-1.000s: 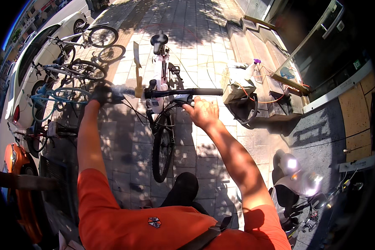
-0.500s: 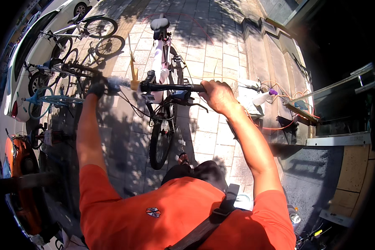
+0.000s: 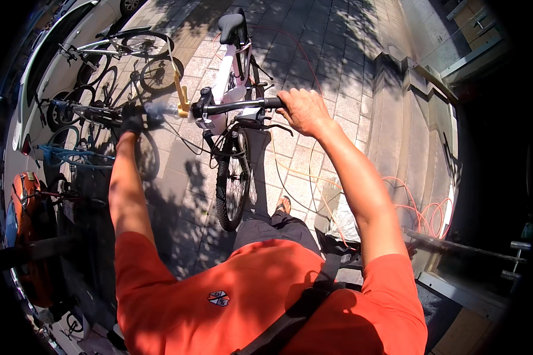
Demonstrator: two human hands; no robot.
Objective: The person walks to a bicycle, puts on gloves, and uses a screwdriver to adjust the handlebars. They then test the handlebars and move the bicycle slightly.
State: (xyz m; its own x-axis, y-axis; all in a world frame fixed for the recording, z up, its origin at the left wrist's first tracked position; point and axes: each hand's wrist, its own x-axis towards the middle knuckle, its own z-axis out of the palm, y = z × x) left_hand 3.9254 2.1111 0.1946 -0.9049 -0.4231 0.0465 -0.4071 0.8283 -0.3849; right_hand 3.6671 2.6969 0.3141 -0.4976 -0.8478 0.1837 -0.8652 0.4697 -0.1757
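A white bicycle (image 3: 222, 83) stands upright in front of me, its dark saddle (image 3: 232, 26) away from me and its front wheel (image 3: 233, 183) nearest my legs. My right hand (image 3: 305, 112) is wrapped round the right handlebar grip (image 3: 274, 103), with the brake lever (image 3: 272, 127) beneath. Darkened and partly blurred, my left hand (image 3: 133, 118) closes at the left end of the bar. Beside it, a yellow gun-like tool (image 3: 182, 97) with a long thin nozzle and a clear, bottle-like part (image 3: 161, 110) lies along the bar. This tool hides much of the left bar.
Several parked bicycles (image 3: 100, 106), a white car (image 3: 62, 53) and an orange vehicle (image 3: 26, 201) line the left. Stone steps (image 3: 391, 130) rise on the right. Orange hoses (image 3: 423, 213) and a pale bag (image 3: 343, 216) lie near the steps. A sandalled foot (image 3: 283, 205) is on the paving.
The bicycle has moved away from me across the paving, its saddle now higher in view. The bag and hoses have slid nearer my side. A sandalled foot shows further forward. Both hands keep their places.
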